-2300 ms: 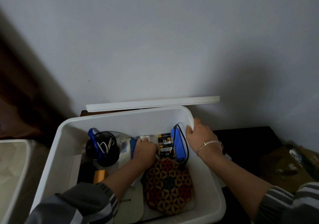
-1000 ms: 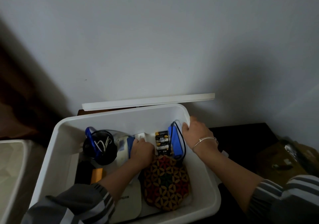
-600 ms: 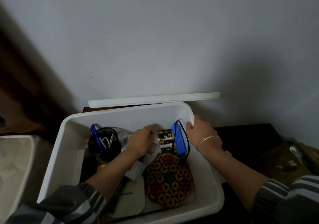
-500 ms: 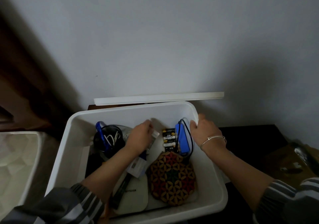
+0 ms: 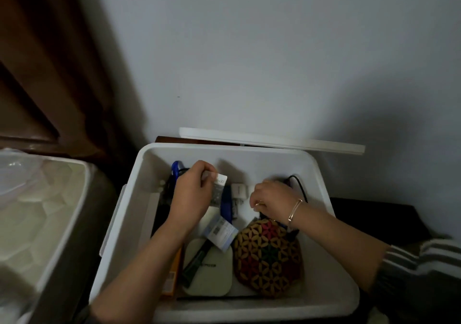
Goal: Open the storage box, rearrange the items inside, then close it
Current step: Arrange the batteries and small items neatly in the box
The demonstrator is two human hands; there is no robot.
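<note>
Desk: Status of the storage box?

Operator: I log it as open. The storage box [image 5: 321,173] sits just right of a pale bin [image 5: 50,211], and its lid [image 5: 274,140] stands on edge behind it, against the wall. By my reading the step in hand is the rearranging; closing is not yet begun

Desk: Hands, left to right

Operator: The left hand [image 5: 192,193] is inside the box near the back wall, thumb and fingers pinching a small white packet [image 5: 220,181] above the other items. Below it I see a blue-and-white labelled pack [image 5: 219,231] and a flat white device [image 5: 207,276]. A white plug adapter [image 5: 238,191] lies between the hands. The right hand [image 5: 272,200] is also inside, fingers curled downward just above the patterned round pouch [image 5: 268,256]. I cannot tell whether they grip anything, as the hand itself hides it. A black cable [image 5: 298,186] loops behind that hand

Desk: Next move?

Operator: In my judgement the packet needs a free spot, set down without disturbing the loose items. The lid goes on only once both hands are out
</note>
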